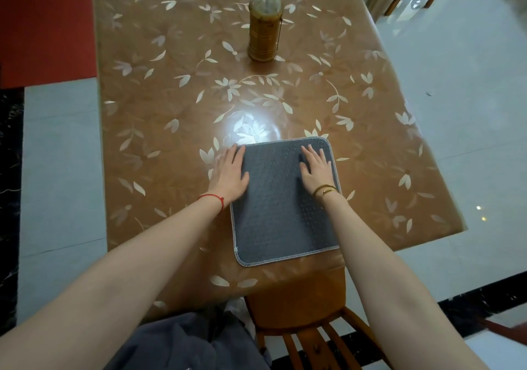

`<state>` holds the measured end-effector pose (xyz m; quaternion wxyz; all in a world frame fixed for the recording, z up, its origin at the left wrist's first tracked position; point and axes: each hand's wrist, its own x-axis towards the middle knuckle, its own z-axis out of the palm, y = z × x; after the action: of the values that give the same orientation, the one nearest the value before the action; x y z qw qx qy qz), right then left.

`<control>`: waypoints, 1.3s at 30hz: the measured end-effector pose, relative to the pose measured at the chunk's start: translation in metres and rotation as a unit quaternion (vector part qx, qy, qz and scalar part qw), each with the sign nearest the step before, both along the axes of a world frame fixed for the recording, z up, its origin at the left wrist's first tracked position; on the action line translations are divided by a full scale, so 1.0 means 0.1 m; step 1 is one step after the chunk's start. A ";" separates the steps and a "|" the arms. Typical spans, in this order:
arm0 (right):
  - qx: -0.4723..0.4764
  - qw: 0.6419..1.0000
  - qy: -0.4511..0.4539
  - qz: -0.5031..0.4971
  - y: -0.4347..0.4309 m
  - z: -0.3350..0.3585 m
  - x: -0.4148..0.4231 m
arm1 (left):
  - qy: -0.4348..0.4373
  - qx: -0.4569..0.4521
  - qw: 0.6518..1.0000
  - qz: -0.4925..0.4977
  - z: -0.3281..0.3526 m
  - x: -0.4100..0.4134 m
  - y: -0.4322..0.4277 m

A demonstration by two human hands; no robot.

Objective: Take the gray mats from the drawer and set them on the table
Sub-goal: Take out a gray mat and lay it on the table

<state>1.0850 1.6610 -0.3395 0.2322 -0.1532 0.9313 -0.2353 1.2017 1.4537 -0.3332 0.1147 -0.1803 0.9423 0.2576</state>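
Observation:
A gray square mat (281, 204) with white stitched edging lies flat on the table (171, 107), near its front edge. My left hand (229, 171) rests palm down on the mat's far left corner, partly on the tablecloth. My right hand (315, 166) lies flat on the mat's far right part. Both hands have fingers spread and grip nothing. No drawer is in view.
The table wears a brown cloth with pale leaf patterns. A tall amber cylindrical bottle (264, 24) stands at the far middle. A wooden chair (302, 312) is tucked under the front edge. Tiled floor lies on both sides, with a red surface (45, 24) at the far left.

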 end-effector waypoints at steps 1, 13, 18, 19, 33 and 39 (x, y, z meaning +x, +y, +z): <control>0.010 1.000 -0.003 0.020 -0.05 -0.02 -0.03 | -0.007 -0.010 1.000 -0.013 -0.01 -0.07 0.00; 0.019 0.991 0.018 0.128 -0.09 -0.21 -0.19 | -0.048 -0.083 0.992 -0.076 -0.33 -0.03 0.05; 0.011 0.990 0.018 0.142 -0.01 -0.22 -0.24 | -0.048 -0.078 0.993 -0.072 -0.37 -0.01 0.05; 0.016 0.990 0.021 0.142 0.01 -0.23 -0.26 | -0.045 -0.077 0.993 -0.073 -0.37 0.00 0.05; 0.030 0.999 0.013 0.002 0.21 -0.16 -0.26 | -0.080 -0.089 0.990 -0.078 -0.30 -0.04 0.05; 0.027 0.998 -0.001 0.061 0.49 -0.15 0.04 | -0.055 -0.065 0.994 -0.066 -0.28 0.30 0.30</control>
<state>1.0890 1.7098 -0.3547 0.2513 -0.2034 0.9258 -0.1957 1.2319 1.4838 -0.3610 0.1716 -0.1387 0.9591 0.1774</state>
